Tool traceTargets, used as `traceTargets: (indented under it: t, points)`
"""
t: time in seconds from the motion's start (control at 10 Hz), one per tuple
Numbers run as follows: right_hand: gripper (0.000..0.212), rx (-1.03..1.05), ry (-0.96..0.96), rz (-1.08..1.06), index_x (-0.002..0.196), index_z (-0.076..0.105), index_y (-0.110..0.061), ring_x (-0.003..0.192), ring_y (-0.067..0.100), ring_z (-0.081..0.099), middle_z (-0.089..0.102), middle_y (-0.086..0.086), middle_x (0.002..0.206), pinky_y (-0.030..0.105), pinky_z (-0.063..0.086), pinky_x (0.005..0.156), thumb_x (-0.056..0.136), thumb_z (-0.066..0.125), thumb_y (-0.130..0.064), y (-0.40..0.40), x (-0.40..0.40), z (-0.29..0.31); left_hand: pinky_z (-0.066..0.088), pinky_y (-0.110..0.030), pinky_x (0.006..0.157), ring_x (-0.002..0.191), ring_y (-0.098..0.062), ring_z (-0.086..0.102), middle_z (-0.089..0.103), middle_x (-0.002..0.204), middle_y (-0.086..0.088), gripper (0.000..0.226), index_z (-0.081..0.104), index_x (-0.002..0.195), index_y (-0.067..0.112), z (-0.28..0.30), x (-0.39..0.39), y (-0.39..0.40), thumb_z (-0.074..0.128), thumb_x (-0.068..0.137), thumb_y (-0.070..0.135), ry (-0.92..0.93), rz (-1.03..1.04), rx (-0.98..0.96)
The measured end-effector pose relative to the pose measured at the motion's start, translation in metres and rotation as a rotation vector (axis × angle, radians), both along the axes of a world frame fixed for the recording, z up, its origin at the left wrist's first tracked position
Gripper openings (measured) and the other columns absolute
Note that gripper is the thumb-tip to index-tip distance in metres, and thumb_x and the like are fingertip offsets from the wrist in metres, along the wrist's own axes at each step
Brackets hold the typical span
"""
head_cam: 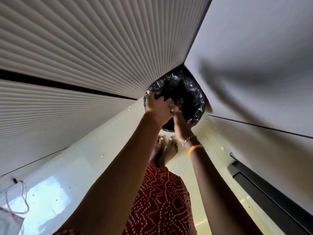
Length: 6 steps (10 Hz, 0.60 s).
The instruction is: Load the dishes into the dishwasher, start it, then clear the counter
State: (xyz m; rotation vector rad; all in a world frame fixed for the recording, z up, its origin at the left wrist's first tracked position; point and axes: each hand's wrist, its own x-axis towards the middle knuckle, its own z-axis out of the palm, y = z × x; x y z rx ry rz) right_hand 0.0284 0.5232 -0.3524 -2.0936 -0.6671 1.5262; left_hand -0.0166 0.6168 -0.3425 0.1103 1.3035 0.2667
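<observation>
The left hand [158, 107] reaches down over the near rim of a bin lined with a black plastic bag [189, 92], its fingers curled around something dark at the rim, though what it grips is too blurred to name. The right hand [180, 119] comes in just beside it, fingers bent toward the same spot at the mouth of the bag; whether it pinches anything cannot be told. On the right wrist sit a thin metal bangle [188, 139] and an orange band [194, 149]. Inside the bag lies a small greenish scrap [180, 101], hard to make out. The bin stands on the pale floor [101, 150] in the corner where a ribbed cabinet front [67, 56] on the left meets a smooth grey panel [254, 56] on the right. Below the arms are two bare feet [166, 148] and a red cloth with a white dotted pattern [162, 200]. Small crumbs dot the floor near the bin.
</observation>
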Motion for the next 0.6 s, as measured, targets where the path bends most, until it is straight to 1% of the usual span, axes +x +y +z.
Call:
traceTargets:
  t: [0.1,0.2,0.3,0.4,0.5,0.6]
  points:
    - [0.078,0.068,-0.104,0.007,0.148,0.014,-0.024,0.145,0.012,0.002,0.009,-0.007,0.157,0.045,-0.007,0.116,0.079,0.003,-0.059,0.004,0.003,0.007,0.021,-0.048,0.113,0.140,-0.031,0.026,0.025,0.153,-0.014,0.081,0.021,0.148,0.012,0.007,-0.002,0.001,0.011,0.089,0.067,-0.118,0.001,0.000]
    - [0.080,0.315,-0.032,0.071,0.146,0.021,-0.028,0.141,0.002,0.009,0.018,-0.009,0.155,0.032,-0.005,0.109,0.078,0.007,-0.068,0.001,-0.022,0.024,0.033,-0.043,0.103,0.127,-0.033,0.044,0.045,0.138,-0.017,0.070,0.041,0.136,0.010,0.018,-0.002,0.003,0.017,0.094,0.061,-0.010,-0.006,-0.031]
    - [0.076,0.106,0.050,-0.184,0.140,0.035,-0.013,0.139,0.022,0.028,0.035,0.009,0.147,0.045,0.010,0.117,0.082,0.019,-0.060,0.001,-0.014,0.012,0.027,-0.045,0.106,0.133,-0.028,0.036,0.036,0.147,-0.010,0.066,0.030,0.146,0.016,0.039,-0.004,-0.003,0.018,0.096,0.057,-0.033,-0.122,-0.074]
    - [0.046,0.065,0.117,-0.352,0.129,0.047,-0.002,0.123,0.023,0.045,0.050,0.018,0.131,0.038,0.029,0.110,0.101,0.027,-0.032,0.003,0.006,0.026,0.019,-0.042,0.112,0.139,-0.023,0.028,0.033,0.150,-0.001,0.054,0.037,0.142,0.016,0.082,-0.003,-0.012,0.030,0.098,0.046,0.092,-0.330,0.054]
    - [0.042,0.127,0.080,-0.393,0.129,0.049,-0.003,0.121,0.018,0.047,0.053,0.013,0.130,0.027,0.030,0.106,0.102,0.028,-0.026,0.001,0.019,0.062,0.026,-0.028,0.104,0.134,-0.021,0.035,0.042,0.143,-0.006,0.044,0.041,0.139,0.008,0.122,-0.002,-0.023,0.039,0.099,0.027,0.186,-0.449,0.244]
    - [0.049,0.076,0.106,-0.426,0.127,0.052,-0.001,0.125,0.026,0.046,0.053,0.015,0.132,0.034,0.030,0.106,0.102,0.026,-0.033,0.000,0.020,0.104,0.027,-0.023,0.089,0.112,-0.016,0.042,0.048,0.120,-0.004,0.042,0.045,0.136,0.009,0.162,-0.003,-0.030,0.042,0.099,0.027,0.204,-0.548,0.295]
